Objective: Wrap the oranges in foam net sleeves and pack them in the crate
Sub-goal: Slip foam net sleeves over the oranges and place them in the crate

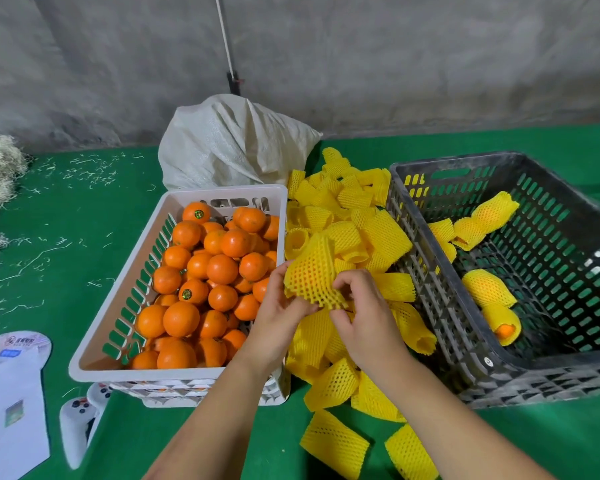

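Both forearms reach forward from the bottom edge, meeting above the heap of loose sleeves (352, 244). The left hand (280, 308) curls its fingers around the near-left edge of a yellow foam net sleeve (312, 271), thumb on top. The right hand (362, 315) pinches the same sleeve's lower right edge, knuckles bent. An orange shows faintly through the mesh (only a dark orange tint). The unwrapped oranges (201, 282) fill the white basket (94, 348) on the left. The dark crate (440, 317) on the right holds several wrapped oranges (487, 287).
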A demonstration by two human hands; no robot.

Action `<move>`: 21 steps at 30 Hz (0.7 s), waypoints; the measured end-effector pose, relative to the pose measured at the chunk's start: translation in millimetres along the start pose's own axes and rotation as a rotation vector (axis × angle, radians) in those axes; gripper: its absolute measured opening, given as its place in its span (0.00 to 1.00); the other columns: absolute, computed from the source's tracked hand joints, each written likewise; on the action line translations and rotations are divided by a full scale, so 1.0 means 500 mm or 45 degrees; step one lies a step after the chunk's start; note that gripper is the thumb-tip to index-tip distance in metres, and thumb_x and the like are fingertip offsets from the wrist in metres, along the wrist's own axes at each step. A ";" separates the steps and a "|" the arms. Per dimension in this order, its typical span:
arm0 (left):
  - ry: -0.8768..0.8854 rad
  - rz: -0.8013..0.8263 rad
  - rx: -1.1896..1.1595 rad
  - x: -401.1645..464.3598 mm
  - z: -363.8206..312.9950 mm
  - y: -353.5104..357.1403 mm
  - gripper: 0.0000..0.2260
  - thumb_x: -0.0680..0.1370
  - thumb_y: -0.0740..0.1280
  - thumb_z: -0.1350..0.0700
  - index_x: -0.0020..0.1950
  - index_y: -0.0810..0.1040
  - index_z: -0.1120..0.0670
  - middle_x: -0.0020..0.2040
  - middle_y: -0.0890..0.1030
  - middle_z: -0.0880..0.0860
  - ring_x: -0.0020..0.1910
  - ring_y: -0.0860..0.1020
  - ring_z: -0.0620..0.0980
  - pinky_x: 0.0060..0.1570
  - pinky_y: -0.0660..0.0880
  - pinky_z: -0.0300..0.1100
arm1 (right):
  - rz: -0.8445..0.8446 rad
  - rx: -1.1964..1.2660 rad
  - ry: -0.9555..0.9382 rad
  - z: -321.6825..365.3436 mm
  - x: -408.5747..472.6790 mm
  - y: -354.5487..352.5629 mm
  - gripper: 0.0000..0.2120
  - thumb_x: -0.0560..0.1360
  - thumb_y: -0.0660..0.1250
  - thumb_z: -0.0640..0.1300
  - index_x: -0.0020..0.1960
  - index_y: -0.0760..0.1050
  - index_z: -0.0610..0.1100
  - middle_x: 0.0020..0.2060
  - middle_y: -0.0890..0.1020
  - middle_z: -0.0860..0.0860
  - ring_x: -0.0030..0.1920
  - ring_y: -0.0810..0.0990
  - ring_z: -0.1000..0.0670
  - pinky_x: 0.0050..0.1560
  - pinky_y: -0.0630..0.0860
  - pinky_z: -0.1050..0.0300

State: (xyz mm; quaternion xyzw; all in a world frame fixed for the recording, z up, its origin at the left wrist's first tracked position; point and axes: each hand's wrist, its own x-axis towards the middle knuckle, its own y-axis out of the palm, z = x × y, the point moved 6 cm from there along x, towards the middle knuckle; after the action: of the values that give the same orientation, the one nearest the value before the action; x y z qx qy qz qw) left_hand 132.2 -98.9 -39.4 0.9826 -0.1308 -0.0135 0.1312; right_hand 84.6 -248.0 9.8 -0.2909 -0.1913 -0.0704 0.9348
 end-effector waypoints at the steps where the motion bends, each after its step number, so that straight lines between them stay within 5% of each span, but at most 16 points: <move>1: 0.009 0.065 0.032 -0.002 -0.002 0.006 0.29 0.77 0.75 0.58 0.75 0.71 0.45 0.65 0.80 0.57 0.65 0.80 0.59 0.62 0.80 0.51 | -0.016 -0.010 0.011 -0.002 0.005 -0.004 0.20 0.72 0.71 0.30 0.58 0.71 0.47 0.53 0.69 0.58 0.53 0.70 0.57 0.50 0.66 0.69; 4: 0.071 0.101 0.150 -0.004 -0.006 0.015 0.31 0.79 0.74 0.56 0.79 0.67 0.45 0.59 0.81 0.58 0.53 0.81 0.57 0.54 0.81 0.50 | -0.033 -0.038 -0.016 0.003 0.019 -0.016 0.20 0.73 0.69 0.30 0.60 0.71 0.45 0.54 0.66 0.60 0.56 0.70 0.55 0.52 0.64 0.75; 8: 0.107 -0.077 0.133 -0.007 -0.015 0.012 0.21 0.78 0.76 0.51 0.69 0.75 0.43 0.52 0.82 0.55 0.44 0.79 0.51 0.42 0.79 0.44 | -0.033 -0.057 -0.034 0.018 0.031 -0.031 0.16 0.76 0.67 0.31 0.61 0.75 0.43 0.54 0.70 0.56 0.52 0.71 0.55 0.49 0.66 0.74; 13: 0.128 -0.279 0.056 0.002 -0.002 -0.016 0.21 0.75 0.71 0.59 0.67 0.73 0.61 0.53 0.82 0.58 0.50 0.81 0.54 0.52 0.79 0.52 | 0.154 -0.219 -0.240 0.084 -0.008 0.027 0.23 0.75 0.67 0.38 0.68 0.68 0.49 0.58 0.74 0.51 0.55 0.75 0.50 0.46 0.78 0.56; 17: 0.119 -0.207 0.168 -0.004 0.001 -0.015 0.24 0.71 0.73 0.55 0.65 0.73 0.46 0.53 0.82 0.49 0.51 0.83 0.50 0.50 0.81 0.51 | -0.010 -0.049 0.041 0.056 0.014 0.007 0.32 0.73 0.70 0.39 0.75 0.65 0.49 0.65 0.67 0.52 0.65 0.71 0.49 0.59 0.77 0.53; 21: 0.126 -0.134 0.141 -0.002 0.004 -0.009 0.24 0.76 0.73 0.53 0.70 0.72 0.44 0.49 0.82 0.51 0.44 0.80 0.51 0.42 0.79 0.45 | -0.082 -0.048 -0.054 0.049 0.022 -0.010 0.25 0.76 0.66 0.31 0.71 0.74 0.45 0.62 0.71 0.51 0.61 0.73 0.53 0.57 0.77 0.57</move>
State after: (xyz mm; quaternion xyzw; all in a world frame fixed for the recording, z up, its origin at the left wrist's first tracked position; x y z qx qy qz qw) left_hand 132.0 -94.7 -42.4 0.9933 -0.0731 0.0353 0.0819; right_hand 85.5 -238.4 35.3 -0.3035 -0.2192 -0.0978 0.9221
